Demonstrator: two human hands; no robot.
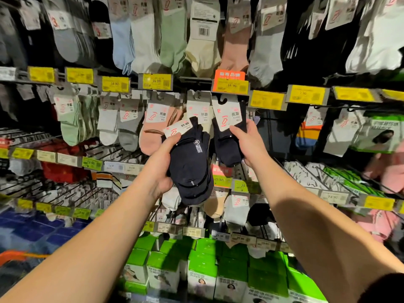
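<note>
Two navy sock packs, one per hand

At the sock rack (192, 80), the left hand (162, 171) grips a loose navy bundle (190, 169), long axis upright. Just beside it, the right hand (247, 145) clasps the hanging navy pack (227, 141); its black hanger (222, 101) sits straight above that hand

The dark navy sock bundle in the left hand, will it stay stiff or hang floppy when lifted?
Probably floppy: the navy sock bundle droops below the left hand. Likely light, since one hand grips it. Its paper label may bend or tear.
</note>
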